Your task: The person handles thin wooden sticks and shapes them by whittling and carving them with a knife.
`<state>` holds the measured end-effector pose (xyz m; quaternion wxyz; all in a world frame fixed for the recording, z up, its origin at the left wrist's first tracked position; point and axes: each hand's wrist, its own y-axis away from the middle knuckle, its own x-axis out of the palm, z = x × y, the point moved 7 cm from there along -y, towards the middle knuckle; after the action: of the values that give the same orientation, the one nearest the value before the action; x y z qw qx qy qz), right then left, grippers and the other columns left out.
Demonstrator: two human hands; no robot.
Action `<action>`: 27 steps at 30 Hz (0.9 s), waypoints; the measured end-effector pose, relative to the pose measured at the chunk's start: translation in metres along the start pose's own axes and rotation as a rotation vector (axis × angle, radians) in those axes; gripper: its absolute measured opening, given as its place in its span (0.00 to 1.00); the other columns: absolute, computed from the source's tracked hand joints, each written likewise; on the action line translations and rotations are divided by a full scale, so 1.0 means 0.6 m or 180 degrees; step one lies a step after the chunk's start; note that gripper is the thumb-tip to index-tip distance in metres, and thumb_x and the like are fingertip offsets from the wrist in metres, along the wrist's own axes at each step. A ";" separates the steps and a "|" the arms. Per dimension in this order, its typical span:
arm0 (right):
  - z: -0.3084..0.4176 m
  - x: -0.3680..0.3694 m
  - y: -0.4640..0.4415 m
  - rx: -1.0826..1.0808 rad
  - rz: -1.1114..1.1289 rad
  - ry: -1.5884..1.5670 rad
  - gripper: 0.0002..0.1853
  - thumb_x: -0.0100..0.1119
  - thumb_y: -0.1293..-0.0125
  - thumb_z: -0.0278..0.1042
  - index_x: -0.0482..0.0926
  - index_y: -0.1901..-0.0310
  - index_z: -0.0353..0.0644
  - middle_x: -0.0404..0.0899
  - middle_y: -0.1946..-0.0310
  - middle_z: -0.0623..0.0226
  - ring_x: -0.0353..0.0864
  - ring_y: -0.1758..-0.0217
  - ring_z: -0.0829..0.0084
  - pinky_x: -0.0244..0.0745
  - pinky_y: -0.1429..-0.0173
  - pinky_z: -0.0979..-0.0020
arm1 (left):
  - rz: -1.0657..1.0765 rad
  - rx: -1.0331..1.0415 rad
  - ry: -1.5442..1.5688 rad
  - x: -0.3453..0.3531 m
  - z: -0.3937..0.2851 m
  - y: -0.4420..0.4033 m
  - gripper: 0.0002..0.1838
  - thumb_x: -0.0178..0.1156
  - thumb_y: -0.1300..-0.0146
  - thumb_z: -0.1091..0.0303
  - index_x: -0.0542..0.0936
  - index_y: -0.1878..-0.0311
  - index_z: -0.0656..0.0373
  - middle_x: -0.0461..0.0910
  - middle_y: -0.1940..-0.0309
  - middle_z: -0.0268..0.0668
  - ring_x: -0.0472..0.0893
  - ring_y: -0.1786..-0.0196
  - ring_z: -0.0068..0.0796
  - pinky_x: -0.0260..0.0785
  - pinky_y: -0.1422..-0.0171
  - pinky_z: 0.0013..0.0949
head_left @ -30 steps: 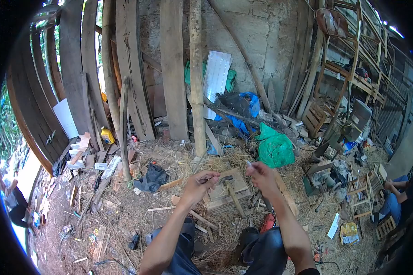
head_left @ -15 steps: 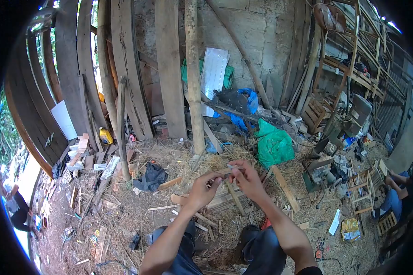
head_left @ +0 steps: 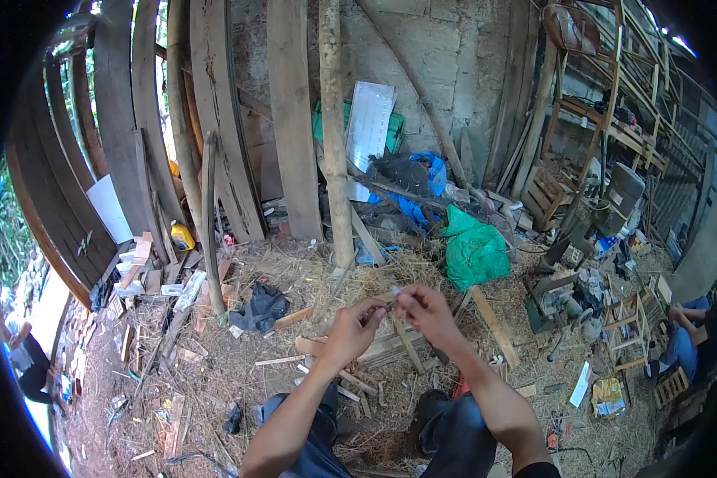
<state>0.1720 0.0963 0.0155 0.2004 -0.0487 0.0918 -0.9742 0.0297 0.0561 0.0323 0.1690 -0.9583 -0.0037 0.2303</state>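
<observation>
My left hand (head_left: 354,328) and my right hand (head_left: 427,315) are raised close together in the middle of the view, their fingertips nearly meeting. The fingers of both are pinched. Something small and pale shows at the right fingertips, too small to name. What the left fingers hold cannot be made out. Below and behind the hands lies a wooden block (head_left: 390,350), partly hidden by them, with the wooden handle (head_left: 409,344) of a tool resting across it.
A green sack (head_left: 476,253) lies beyond my right hand, and a plank (head_left: 494,327) to its right. A black plastic bag (head_left: 261,307) is at the left. A wooden post (head_left: 336,159) stands ahead. People sit at the far right (head_left: 689,334) and far left (head_left: 30,358).
My hands have come together from apart, the right one moving left over the block. The view has shifted slightly.
</observation>
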 end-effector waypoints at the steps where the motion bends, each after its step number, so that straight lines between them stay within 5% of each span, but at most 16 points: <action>1: -0.002 -0.001 -0.002 -0.0004 0.0002 -0.0004 0.09 0.50 0.30 0.35 0.74 0.61 0.39 0.72 0.76 0.75 0.58 0.83 0.88 0.53 0.80 0.84 | -0.0015 -0.0018 0.0211 0.004 0.002 0.000 0.06 0.58 0.37 0.71 0.80 0.59 0.61 0.79 0.76 0.37 0.74 0.73 0.19 0.65 0.68 0.27; 4: -0.012 -0.001 -0.004 0.0159 0.0271 -0.0220 0.08 0.51 0.30 0.35 0.74 0.61 0.40 0.73 0.76 0.76 0.59 0.82 0.88 0.53 0.80 0.83 | -0.0098 0.0187 0.0444 0.005 0.013 0.000 0.06 0.57 0.36 0.71 0.80 0.59 0.61 0.78 0.78 0.37 0.73 0.74 0.18 0.65 0.69 0.27; 9: -0.007 -0.075 -0.011 0.0250 -0.0433 -0.1213 0.08 0.55 0.33 0.36 0.75 0.62 0.40 0.75 0.74 0.74 0.59 0.83 0.88 0.53 0.81 0.82 | 0.0058 0.0086 0.0105 -0.006 -0.011 0.007 0.07 0.58 0.36 0.71 0.79 0.59 0.63 0.79 0.76 0.40 0.74 0.77 0.21 0.66 0.70 0.29; 17: -0.013 0.008 -0.001 0.0500 0.0188 -0.0912 0.08 0.55 0.33 0.36 0.74 0.60 0.41 0.75 0.74 0.73 0.60 0.83 0.86 0.55 0.81 0.82 | -0.0747 0.1065 -0.0193 -0.006 -0.038 0.014 0.06 0.59 0.40 0.75 0.79 0.60 0.64 0.80 0.74 0.45 0.76 0.78 0.30 0.68 0.72 0.30; 20: -0.018 -0.025 -0.009 0.0587 -0.0178 -0.0914 0.08 0.55 0.33 0.36 0.74 0.61 0.40 0.74 0.75 0.74 0.60 0.83 0.87 0.55 0.80 0.82 | -0.0788 0.1325 -0.0423 -0.006 -0.040 0.013 0.06 0.59 0.40 0.75 0.79 0.60 0.64 0.80 0.73 0.45 0.78 0.76 0.33 0.69 0.71 0.30; 21: -0.019 -0.046 -0.010 0.0588 -0.0484 -0.0933 0.08 0.56 0.33 0.36 0.74 0.62 0.39 0.74 0.75 0.75 0.59 0.83 0.87 0.54 0.80 0.82 | -0.0790 0.1322 -0.0411 -0.011 -0.046 0.016 0.06 0.59 0.40 0.75 0.79 0.60 0.64 0.80 0.73 0.45 0.78 0.76 0.33 0.69 0.71 0.30; 23: -0.012 -0.081 -0.010 0.0470 -0.0711 -0.0684 0.08 0.56 0.33 0.35 0.75 0.62 0.39 0.73 0.76 0.76 0.59 0.82 0.87 0.53 0.81 0.82 | -0.0299 0.0343 -0.0390 -0.010 -0.028 0.016 0.06 0.57 0.39 0.73 0.78 0.60 0.62 0.80 0.66 0.46 0.79 0.63 0.48 0.71 0.61 0.39; 27: -0.026 -0.095 -0.011 0.0492 -0.0752 -0.1294 0.07 0.55 0.33 0.35 0.74 0.61 0.40 0.72 0.75 0.77 0.58 0.82 0.87 0.51 0.80 0.82 | -0.0571 0.1063 -0.0545 -0.014 -0.034 0.019 0.06 0.59 0.40 0.75 0.79 0.60 0.63 0.80 0.70 0.46 0.81 0.71 0.41 0.71 0.68 0.34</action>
<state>0.2199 0.1274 -0.0016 0.1026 -0.2387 -0.0316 -0.9651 0.0301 0.0380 0.0492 0.3443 -0.8898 -0.0652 0.2924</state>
